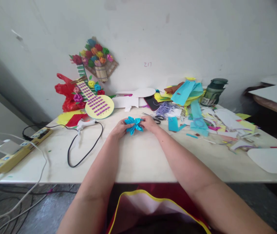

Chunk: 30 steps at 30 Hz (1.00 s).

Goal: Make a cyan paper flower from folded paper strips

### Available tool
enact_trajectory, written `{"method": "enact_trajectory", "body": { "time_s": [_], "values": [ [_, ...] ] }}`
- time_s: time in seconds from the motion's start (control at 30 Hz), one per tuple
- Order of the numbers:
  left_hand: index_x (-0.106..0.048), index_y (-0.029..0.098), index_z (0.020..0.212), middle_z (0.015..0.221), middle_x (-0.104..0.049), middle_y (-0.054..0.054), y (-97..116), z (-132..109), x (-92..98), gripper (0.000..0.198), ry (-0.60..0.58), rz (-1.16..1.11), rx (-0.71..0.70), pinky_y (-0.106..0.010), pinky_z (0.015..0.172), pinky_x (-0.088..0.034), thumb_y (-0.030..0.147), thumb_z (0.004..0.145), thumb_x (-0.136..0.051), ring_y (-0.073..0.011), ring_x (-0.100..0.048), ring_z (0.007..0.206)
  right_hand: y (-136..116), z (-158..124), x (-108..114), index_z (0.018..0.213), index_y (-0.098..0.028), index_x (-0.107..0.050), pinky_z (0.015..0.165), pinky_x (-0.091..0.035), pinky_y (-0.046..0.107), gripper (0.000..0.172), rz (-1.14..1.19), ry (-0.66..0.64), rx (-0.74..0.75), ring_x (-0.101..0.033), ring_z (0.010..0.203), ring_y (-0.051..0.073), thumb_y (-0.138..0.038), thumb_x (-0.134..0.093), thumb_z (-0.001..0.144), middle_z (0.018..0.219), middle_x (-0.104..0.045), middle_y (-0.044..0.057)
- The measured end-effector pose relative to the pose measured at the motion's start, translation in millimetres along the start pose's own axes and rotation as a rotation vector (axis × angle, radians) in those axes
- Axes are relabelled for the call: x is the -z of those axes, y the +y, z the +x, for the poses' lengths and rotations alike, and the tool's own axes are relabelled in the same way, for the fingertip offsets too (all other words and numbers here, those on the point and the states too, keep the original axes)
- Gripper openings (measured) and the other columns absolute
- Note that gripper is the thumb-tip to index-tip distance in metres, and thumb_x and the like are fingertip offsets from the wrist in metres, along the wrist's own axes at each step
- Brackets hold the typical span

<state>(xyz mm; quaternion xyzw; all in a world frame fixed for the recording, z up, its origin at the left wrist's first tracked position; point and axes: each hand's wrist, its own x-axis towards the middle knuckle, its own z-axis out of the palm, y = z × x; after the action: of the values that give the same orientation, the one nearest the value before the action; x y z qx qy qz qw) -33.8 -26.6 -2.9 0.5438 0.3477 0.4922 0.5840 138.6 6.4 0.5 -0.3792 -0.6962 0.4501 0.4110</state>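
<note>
A bright blue paper flower (pixel 133 125) with several pointed petals is held just above the table between my two hands. My left hand (pixel 119 128) pinches its left side, and my right hand (pixel 149 123) grips the petals on the right. Some fingertips are hidden behind the flower. Just beyond my right hand lie scissors (pixel 158 119) with black handles. To the left of my hands, a white glue gun (pixel 86 124) rests on the table with its black cord looped toward the front.
A yellow power strip (pixel 18 151) runs along the left edge with cables. Yellow guitar-shaped craft (pixel 99 106) and a paper-flower bouquet (pixel 96 55) stand by the wall. Blue crepe paper (pixel 183 92), paper scraps (pixel 228 118) and a dark green bottle (pixel 215 92) crowd the right side.
</note>
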Motion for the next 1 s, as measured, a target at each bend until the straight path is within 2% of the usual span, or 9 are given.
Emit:
{"method": "enact_trajectory", "body": {
  "time_s": [0.13, 0.4, 0.57, 0.7, 0.8, 1.0],
  "values": [
    [-0.061, 0.014, 0.081, 0.073, -0.063, -0.002, -1.3, 1.0, 0.6, 0.033, 0.024, 0.024, -0.016, -0.026, 0.061, -0.046, 0.027, 0.055, -0.077, -0.0140, -0.060, 0.065, -3.2, -2.1, 0.4, 0.053, -0.015, -0.055, 0.044, -0.037, 0.021, 0.012, 0.085, -0.012, -0.073, -0.047, 0.043, 0.008, -0.023, -0.059, 0.061, 0.047, -0.056, -0.002],
    [-0.059, 0.013, 0.072, 0.065, -0.059, 0.001, 1.9, 0.5, -2.8, 0.028, 0.086, 0.084, -0.106, -0.023, 0.057, -0.043, 0.026, 0.054, -0.078, -0.0099, -0.055, 0.057, 0.2, -0.3, 3.1, 0.055, -0.014, -0.057, 0.039, -0.037, 0.021, 0.015, 0.313, -0.040, -0.169, -0.047, 0.039, 0.009, -0.025, -0.067, 0.057, 0.045, -0.055, -0.002],
    [-0.060, 0.013, 0.076, 0.070, -0.061, -0.001, 2.1, 1.3, -3.7, 0.031, 0.069, 0.085, -0.092, -0.024, 0.061, -0.044, 0.027, 0.054, -0.078, -0.0113, -0.056, 0.062, 3.8, 0.8, 2.7, 0.060, -0.014, -0.058, 0.040, -0.036, 0.021, 0.018, 0.377, -0.049, -0.255, -0.048, 0.040, 0.009, -0.026, -0.069, 0.054, 0.047, -0.056, -0.002],
    [-0.061, 0.014, 0.082, 0.072, -0.061, -0.002, 2.4, 0.9, -3.8, 0.033, 0.007, 0.058, -0.031, -0.024, 0.059, -0.044, 0.026, 0.056, -0.076, -0.0126, -0.057, 0.063, 3.2, -1.4, 2.2, 0.060, -0.014, -0.057, 0.040, -0.035, 0.020, 0.020, 0.358, -0.067, -0.244, -0.045, 0.039, 0.007, -0.028, -0.069, 0.053, 0.044, -0.054, -0.004],
    [-0.060, 0.014, 0.079, 0.069, -0.060, -0.002, 3.1, -0.2, -4.9, 0.030, -0.015, 0.014, -0.008, -0.025, 0.055, -0.044, 0.026, 0.057, -0.075, -0.0127, -0.057, 0.060, 1.0, -3.9, 1.9, 0.061, -0.014, -0.057, 0.039, -0.032, 0.019, 0.021, 0.319, -0.093, -0.209, -0.044, 0.038, 0.007, -0.030, -0.068, 0.055, 0.043, -0.054, -0.004],
    [-0.058, 0.014, 0.072, 0.059, -0.057, 0.001, 2.4, -0.8, -6.4, 0.029, 0.055, 0.048, 0.002, -0.023, 0.049, -0.040, 0.025, 0.053, -0.077, -0.0103, -0.052, 0.050, -0.6, -6.0, 1.7, 0.059, -0.014, -0.056, 0.041, -0.033, 0.020, 0.019, 0.229, -0.157, -0.163, -0.045, 0.038, 0.007, -0.029, -0.067, 0.055, 0.042, -0.052, -0.005]
  ]
}}
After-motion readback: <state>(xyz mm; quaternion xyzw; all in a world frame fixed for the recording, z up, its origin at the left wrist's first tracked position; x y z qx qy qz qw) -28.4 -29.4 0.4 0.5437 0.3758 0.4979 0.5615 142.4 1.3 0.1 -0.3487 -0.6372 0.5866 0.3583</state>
